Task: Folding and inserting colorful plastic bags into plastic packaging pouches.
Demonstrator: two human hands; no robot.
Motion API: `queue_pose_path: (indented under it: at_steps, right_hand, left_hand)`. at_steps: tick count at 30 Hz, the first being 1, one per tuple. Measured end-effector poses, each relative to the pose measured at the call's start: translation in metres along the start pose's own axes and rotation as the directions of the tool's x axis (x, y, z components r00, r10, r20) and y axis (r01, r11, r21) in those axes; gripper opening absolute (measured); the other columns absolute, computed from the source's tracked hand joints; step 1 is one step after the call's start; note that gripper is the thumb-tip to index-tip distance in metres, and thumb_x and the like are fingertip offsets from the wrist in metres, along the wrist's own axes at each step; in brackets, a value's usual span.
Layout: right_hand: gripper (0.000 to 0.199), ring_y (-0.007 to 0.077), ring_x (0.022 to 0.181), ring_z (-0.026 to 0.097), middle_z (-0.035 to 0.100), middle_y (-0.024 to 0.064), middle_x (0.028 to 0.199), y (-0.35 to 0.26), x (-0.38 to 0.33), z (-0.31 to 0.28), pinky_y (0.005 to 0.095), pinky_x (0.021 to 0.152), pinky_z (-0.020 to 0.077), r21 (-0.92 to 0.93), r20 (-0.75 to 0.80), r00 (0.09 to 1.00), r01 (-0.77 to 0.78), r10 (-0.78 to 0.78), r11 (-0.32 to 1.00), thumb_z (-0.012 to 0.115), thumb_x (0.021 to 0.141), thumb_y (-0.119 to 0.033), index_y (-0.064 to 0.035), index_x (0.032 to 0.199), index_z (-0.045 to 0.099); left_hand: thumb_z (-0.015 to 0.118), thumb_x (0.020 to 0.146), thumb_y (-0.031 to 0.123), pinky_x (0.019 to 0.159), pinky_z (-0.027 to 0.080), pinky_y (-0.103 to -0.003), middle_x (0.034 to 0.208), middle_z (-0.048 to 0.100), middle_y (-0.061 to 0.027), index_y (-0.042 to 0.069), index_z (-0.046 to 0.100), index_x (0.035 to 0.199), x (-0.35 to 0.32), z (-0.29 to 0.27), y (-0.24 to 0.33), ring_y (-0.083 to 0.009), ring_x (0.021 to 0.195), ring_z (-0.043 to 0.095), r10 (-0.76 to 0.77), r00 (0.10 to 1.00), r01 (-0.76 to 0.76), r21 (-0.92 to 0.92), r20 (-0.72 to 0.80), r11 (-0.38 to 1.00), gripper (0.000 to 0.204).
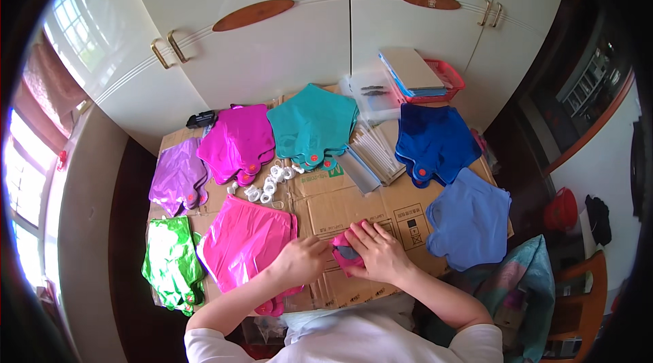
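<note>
On the cardboard in front of me lies a small folded piece of pink foil (pixel 348 265), apparently a flat foil balloon, with a grey patch on top. My right hand (pixel 382 253) rests flat over its right side, fingers stretched out and pressing it down. At its left edge is my left hand (pixel 304 261), fingers curled together; whatever they pinch is hidden. Left of that hand spreads a stack of pink star-shaped foil balloons (pixel 241 240), partly under my left forearm.
More flat foil balloons lie around: green (pixel 171 257), lilac (pixel 178 176), magenta (pixel 238 138), teal (pixel 314 121), dark blue (pixel 435 138) and light blue (pixel 471 217). White rings (pixel 266 188), a bundle of pale sticks (pixel 374 152) and a red basket (pixel 454 80) are farther back, before white cabinets.
</note>
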State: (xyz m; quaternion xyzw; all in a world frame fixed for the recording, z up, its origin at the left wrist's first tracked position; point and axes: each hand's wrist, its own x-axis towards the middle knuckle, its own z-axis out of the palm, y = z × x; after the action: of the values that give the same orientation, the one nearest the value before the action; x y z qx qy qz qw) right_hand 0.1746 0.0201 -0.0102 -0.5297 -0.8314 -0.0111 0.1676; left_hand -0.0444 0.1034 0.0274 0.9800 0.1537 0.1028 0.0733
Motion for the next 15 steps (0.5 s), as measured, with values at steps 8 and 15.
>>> queue_pose_path:
  at_steps: [8, 15]
  right_hand:
    - [0.105, 0.0411, 0.133, 0.032, 0.038, 0.0214, 0.142, -0.029, -0.021, -0.039, 0.0498, 0.109, 0.0271, -0.097, 0.29, 0.957, 0.032, -0.002, 0.995, 0.059, 0.066, -0.073, 0.0043, 0.135, 0.041]
    - [0.069, 0.0351, 0.122, 0.047, 0.054, 0.0164, 0.127, -0.025, -0.066, -0.031, 0.0445, 0.098, 0.0428, -0.096, 0.058, 0.974, 0.224, -0.219, 0.97, 0.061, 0.077, -0.054, -0.002, 0.123, 0.055]
  left_hand:
    - [0.059, 0.07, 0.013, 0.071, 0.049, -0.031, 0.101, 0.061, -0.0018, 0.009, 0.063, 0.093, 0.099, 0.012, -0.062, -0.0213, 0.089, 0.055, 0.124, 0.944, -0.003, 0.367, -0.307, 0.93, 0.023]
    - [0.059, 0.068, 0.016, 0.064, 0.045, -0.031, 0.083, 0.054, 0.0001, 0.011, 0.057, 0.081, 0.095, 0.009, -0.049, -0.0176, 0.077, 0.052, 0.235, 0.935, -0.135, 0.345, -0.266, 0.929, 0.015]
